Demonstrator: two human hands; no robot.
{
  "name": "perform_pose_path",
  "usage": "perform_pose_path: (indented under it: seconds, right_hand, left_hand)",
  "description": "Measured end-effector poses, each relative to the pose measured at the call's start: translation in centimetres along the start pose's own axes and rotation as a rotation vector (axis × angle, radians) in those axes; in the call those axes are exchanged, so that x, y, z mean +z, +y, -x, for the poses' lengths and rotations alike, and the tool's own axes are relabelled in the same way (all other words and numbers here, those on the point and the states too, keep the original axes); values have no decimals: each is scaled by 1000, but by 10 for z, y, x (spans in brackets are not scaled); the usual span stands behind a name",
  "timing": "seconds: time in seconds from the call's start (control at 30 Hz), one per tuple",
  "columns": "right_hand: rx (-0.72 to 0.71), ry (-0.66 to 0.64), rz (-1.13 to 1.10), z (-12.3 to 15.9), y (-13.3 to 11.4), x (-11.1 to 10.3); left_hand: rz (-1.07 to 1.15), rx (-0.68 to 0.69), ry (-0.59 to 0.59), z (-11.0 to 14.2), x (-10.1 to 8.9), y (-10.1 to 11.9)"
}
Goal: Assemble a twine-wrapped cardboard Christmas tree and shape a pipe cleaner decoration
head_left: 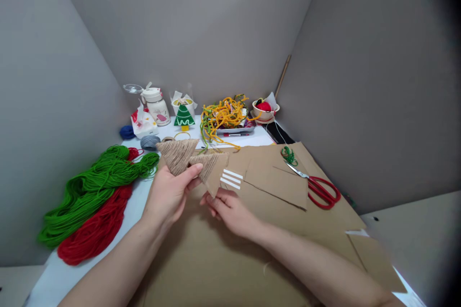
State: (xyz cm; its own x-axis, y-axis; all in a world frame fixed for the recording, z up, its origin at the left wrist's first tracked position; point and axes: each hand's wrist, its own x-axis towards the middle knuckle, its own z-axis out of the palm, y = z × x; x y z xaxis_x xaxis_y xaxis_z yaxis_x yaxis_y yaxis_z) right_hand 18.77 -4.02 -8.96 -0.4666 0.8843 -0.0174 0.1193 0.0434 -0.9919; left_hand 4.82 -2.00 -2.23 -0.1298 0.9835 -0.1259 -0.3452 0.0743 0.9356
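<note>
In my left hand point(175, 189) is a cardboard tree shape point(215, 180) partly wrapped in brown twine point(176, 156). The thumb presses on its front. One end is covered by the twine windings, while the other end still shows bare cardboard. My right hand point(228, 207) is closed at the lower corner of the shape, with its fingertips pinched together. Whatever lies between those fingertips is too small to make out. Both hands are above a large cardboard sheet point(216, 259).
Red-handled scissors point(322, 193) lie open-bladed at right beside a green yarn tangle point(288, 155). Green yarn point(90, 182) and red yarn point(97, 230) lie at left. Behind stand a white bottle point(157, 108), a green tree ornament point(184, 116), yellow yarn point(228, 112) and a bowl point(264, 113).
</note>
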Motion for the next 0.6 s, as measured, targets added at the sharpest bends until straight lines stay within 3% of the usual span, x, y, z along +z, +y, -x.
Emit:
perform_pose_path:
  seconds: [0.1, 0.23, 0.43, 0.6]
  right_hand:
    - [-19, -15, 86, 9, -1, 15]
    - [-107, -11, 267, 20, -10, 18]
    - [-142, -5, 484, 28, -34, 1]
    - [-131, 113, 620, 30, -53, -27]
  left_hand:
    - [8, 55, 71, -1, 2, -8]
    - [-18, 131, 80, -2, 4, -20]
    - [-230, 115, 115, 1, 9, -19]
    - [-272, 70, 85, 0, 9, -15]
